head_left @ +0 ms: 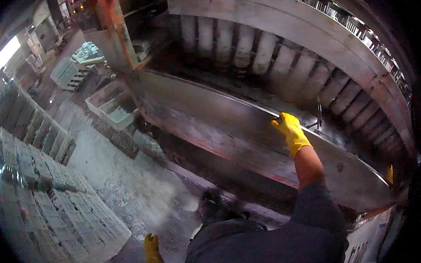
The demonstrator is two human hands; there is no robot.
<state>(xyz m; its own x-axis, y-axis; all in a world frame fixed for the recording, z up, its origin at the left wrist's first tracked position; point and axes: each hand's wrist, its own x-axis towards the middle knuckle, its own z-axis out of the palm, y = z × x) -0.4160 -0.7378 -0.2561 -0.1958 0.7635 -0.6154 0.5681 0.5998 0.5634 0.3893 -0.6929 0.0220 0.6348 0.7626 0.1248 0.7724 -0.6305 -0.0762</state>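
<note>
Your right hand [291, 132], in its yellow glove, closed its fingers over the far rim of the long metal trough [229, 130] ahead, your left hand [152, 253] hung loose and empty by the floor; a firm, even grip suited it.

We see the left hand [153, 253] cut off at the lower edge; the machine's [264, 71] dark interior hides its rollers' lower ends

Two yellow-gloved hands show: the right hand [291, 133] on the long metal trough's [248, 124] rim, the left hand [153, 252] below it. One grey bin [111, 105] sits left of the trough, beside many stacked grey ingots [58, 220].
</note>
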